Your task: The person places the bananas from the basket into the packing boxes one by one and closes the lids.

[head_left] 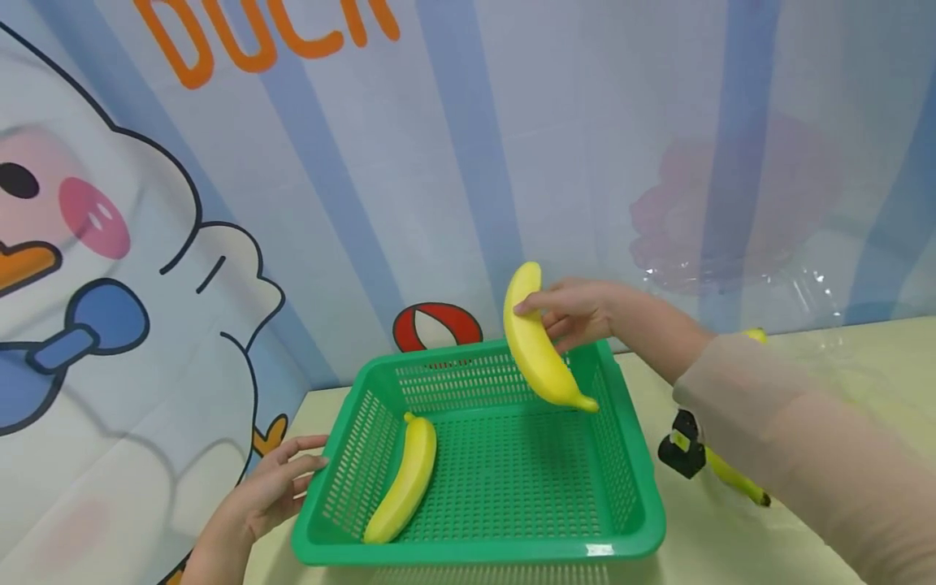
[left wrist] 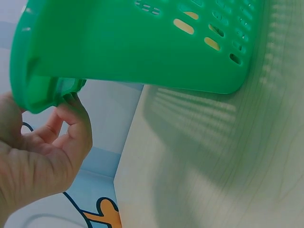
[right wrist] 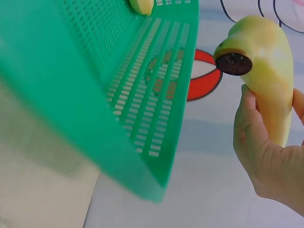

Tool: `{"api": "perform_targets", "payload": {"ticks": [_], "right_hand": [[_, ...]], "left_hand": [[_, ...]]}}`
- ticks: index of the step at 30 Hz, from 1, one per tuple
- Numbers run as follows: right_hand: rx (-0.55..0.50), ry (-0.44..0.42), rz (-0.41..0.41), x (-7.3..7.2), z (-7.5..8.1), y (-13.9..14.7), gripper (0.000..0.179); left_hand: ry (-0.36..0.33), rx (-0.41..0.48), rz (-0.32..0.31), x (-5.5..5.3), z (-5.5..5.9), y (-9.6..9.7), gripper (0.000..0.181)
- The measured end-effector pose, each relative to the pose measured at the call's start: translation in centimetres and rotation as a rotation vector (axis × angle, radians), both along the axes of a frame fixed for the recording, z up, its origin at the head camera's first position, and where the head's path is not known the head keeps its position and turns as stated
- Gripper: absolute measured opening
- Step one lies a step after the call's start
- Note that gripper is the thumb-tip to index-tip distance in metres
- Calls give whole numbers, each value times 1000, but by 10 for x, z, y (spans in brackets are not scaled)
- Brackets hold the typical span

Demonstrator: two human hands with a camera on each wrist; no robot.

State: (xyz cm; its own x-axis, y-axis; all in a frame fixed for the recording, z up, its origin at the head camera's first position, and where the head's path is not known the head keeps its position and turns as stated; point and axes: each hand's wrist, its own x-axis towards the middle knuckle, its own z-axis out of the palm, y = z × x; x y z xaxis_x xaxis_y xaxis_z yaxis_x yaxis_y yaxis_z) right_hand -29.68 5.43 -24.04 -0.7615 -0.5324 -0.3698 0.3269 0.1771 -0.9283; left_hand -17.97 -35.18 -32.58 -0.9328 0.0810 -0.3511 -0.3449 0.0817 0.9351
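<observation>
My right hand [head_left: 578,313] grips a yellow banana [head_left: 537,349] around its middle, thumb on the near side. The banana is tilted, stem end low, over the back right of a green plastic basket [head_left: 643,520]. The right wrist view shows the dark stem end of this banana [right wrist: 266,61]. A second banana [head_left: 405,483] lies inside the basket along its left wall. My left hand [head_left: 266,491] holds the basket's left rim. In the left wrist view, the fingers [left wrist: 78,126] curl up under that rim.
The basket stands on a pale wood-grain table [left wrist: 199,166]. Right of it, partly behind my right sleeve [head_left: 804,439], lies another banana [head_left: 738,479], and a black wrist device [head_left: 683,445] shows there. A clear plastic object [head_left: 812,301] stands at the back right. A printed cloth [head_left: 585,162] hangs behind.
</observation>
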Motion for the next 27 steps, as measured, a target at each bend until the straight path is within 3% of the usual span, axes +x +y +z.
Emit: {"api": "perform_targets", "payload": {"ticks": [7,21,27], "right_hand": [[64,37,-24,1,-1,27,43],[-8,52,-47,10,2,62,58],[-25,56,-109,17,-5,84,59]], "left_hand": [[-3,2,-5,0,-2,0,37],[-4,-5,11,0,0,0,38],[6,-1,-5,-3,1,0,34]]}}
